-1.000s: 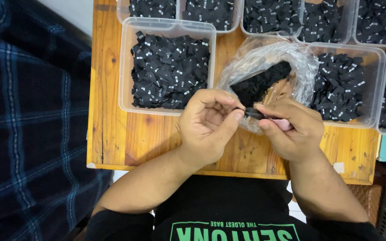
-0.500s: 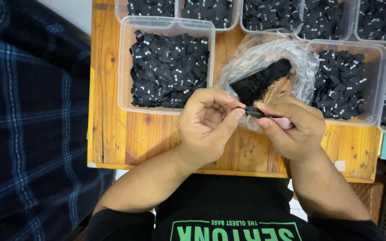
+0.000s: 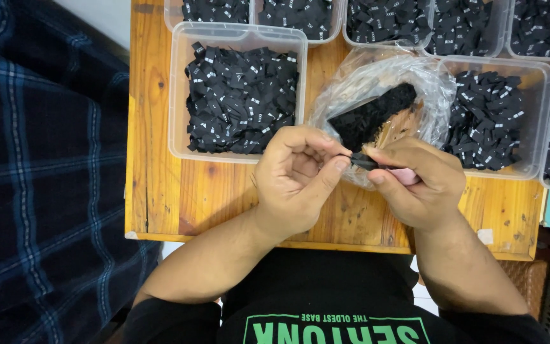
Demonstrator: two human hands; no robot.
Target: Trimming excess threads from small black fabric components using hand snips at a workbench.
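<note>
Our two hands pinch one small black label above a wooden table of sorted tubs.

The wooden table (image 3: pixel 160 191) carries clear plastic tubs (image 3: pixel 179 89) full of black labels (image 3: pixel 240 95), one heap per tub, likely so kinds stay apart. Nearer us a crumpled clear bag (image 3: pixel 415 83) lies open with a black stack (image 3: pixel 370 114) inside, within easy reach. Our left hand (image 3: pixel 297 175) and right hand (image 3: pixel 418 185) meet just in front of it, fingertips closed on a small black label (image 3: pixel 363 162); something pink (image 3: pixel 405 176) shows under the right fingers, unclear what.
</note>
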